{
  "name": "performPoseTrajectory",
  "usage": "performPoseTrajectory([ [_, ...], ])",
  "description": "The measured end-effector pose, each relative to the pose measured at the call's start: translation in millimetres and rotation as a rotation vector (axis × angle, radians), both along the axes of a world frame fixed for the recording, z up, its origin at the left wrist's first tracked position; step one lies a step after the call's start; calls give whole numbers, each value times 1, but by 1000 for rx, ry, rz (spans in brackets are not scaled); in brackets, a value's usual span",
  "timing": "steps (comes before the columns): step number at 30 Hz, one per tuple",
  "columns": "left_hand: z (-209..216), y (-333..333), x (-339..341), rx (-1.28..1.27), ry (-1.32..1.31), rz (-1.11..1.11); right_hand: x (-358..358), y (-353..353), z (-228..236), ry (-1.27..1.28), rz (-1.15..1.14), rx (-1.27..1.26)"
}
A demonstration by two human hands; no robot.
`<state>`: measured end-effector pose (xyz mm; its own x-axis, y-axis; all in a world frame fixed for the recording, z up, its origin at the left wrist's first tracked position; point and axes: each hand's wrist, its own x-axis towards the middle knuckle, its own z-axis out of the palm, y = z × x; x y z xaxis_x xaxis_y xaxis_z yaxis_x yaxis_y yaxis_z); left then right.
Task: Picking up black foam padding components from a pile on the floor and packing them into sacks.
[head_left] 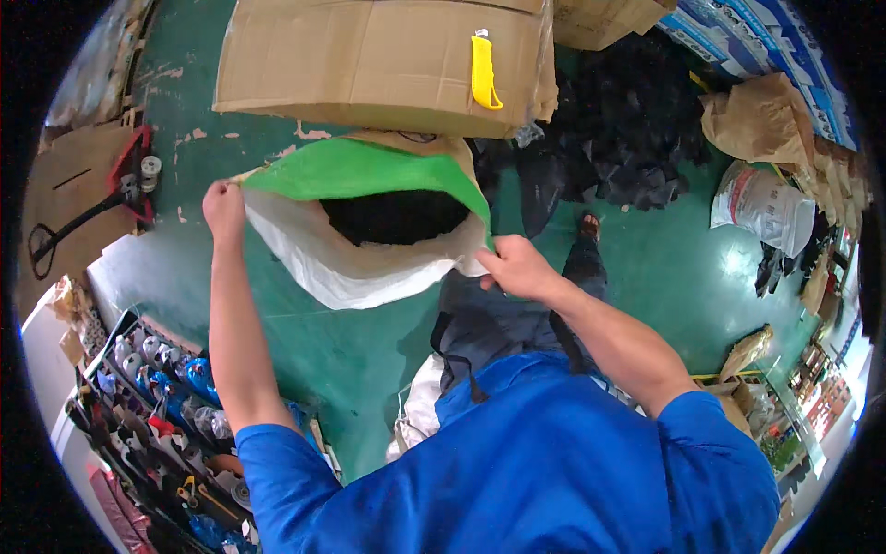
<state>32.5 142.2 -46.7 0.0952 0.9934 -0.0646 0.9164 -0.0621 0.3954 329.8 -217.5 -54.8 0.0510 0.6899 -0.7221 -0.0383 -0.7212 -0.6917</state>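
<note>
A large woven sack (355, 277), white with a green band inside its far rim, hangs spread between my two hands. Its mouth faces up, and black material (397, 217) shows inside; what that is I cannot make out. My left hand (224, 212) is closed on the left corner of the rim. At the right corner my right hand (519, 268) grips the edge, thumb on top. Just beyond the sack stands a cardboard box (369, 69), and a yellow utility knife (483, 72) lies on it.
A heap of black pieces (628, 129) covers the floor at the far right. Near it stands a white sack (761, 210). A pallet jack (111, 194) is at the left, above a crowded rack (175, 415). Another white sack (420, 406) lies beside my legs.
</note>
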Motion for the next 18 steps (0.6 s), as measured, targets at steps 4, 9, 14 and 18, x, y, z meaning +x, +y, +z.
performPoseTrajectory([
  [4,-3,-22,25,8,87,10,16,10,9,-12,234,-56],
  [9,-6,-63,-14,127,-96,111,63,-43,-11,249,172,45],
  [14,46,-181,89,438,71,39,145,-172,-91,32,-30,-207],
  [18,56,-293,205,458,-195,-117,249,-272,-164,-55,-285,-564],
])
